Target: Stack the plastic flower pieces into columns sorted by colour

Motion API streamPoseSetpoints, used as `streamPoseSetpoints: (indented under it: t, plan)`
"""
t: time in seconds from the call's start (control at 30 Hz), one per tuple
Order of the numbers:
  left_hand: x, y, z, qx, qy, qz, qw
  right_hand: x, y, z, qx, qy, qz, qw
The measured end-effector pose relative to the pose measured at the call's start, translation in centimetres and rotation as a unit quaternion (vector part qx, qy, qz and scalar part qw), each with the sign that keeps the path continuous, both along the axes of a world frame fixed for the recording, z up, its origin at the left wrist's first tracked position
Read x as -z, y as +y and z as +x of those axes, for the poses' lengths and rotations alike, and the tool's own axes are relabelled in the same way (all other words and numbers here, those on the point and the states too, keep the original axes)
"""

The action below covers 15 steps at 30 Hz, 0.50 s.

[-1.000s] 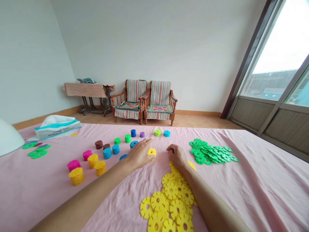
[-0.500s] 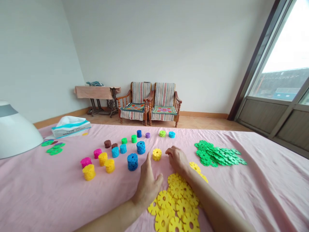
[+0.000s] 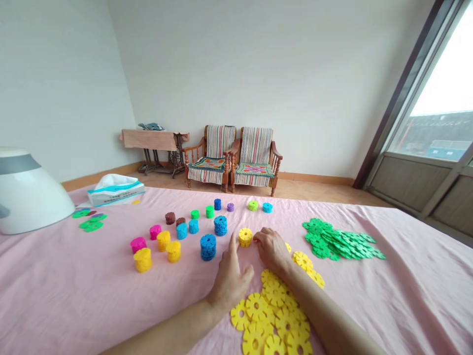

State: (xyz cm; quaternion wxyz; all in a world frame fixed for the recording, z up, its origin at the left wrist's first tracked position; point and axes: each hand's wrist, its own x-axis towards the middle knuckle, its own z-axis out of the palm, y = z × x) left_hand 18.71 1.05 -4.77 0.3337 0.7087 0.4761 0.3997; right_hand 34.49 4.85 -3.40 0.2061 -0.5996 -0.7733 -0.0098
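Note:
My left hand (image 3: pixel 229 279) lies flat on the pink cloth, fingers stretched toward a short yellow stack of discs (image 3: pixel 245 237), thumb out to the right. My right hand (image 3: pixel 271 248) rests just right of that stack with its fingers curled, fingertips close to it; nothing shows inside them. Below both hands spreads a pile of loose yellow flower-shaped discs (image 3: pixel 273 315). Two blue stacks (image 3: pixel 208 246) stand left of the yellow stack.
Further left stand yellow, pink, blue, brown and green stacks (image 3: pixel 162 240). A heap of green discs (image 3: pixel 338 242) lies right. A white rounded appliance (image 3: pixel 25 192) and a tissue pack (image 3: pixel 116 190) sit at the far left. Two wooden chairs (image 3: pixel 236 160) stand behind.
My left hand drew back from the yellow stack toward me and now lies flat beside the loose yellow discs. The right hand stayed by the stack. The view shifted left.

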Motion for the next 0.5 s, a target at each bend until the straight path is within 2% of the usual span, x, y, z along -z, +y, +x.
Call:
streamPoseSetpoints:
  t: [0.5]
  plan:
    - [-0.21, 0.01, 0.10, -0.007, 0.029, 0.007, 1.000, -0.25, -0.32, -0.26, -0.019, 0.009, 0.005, 1.000]
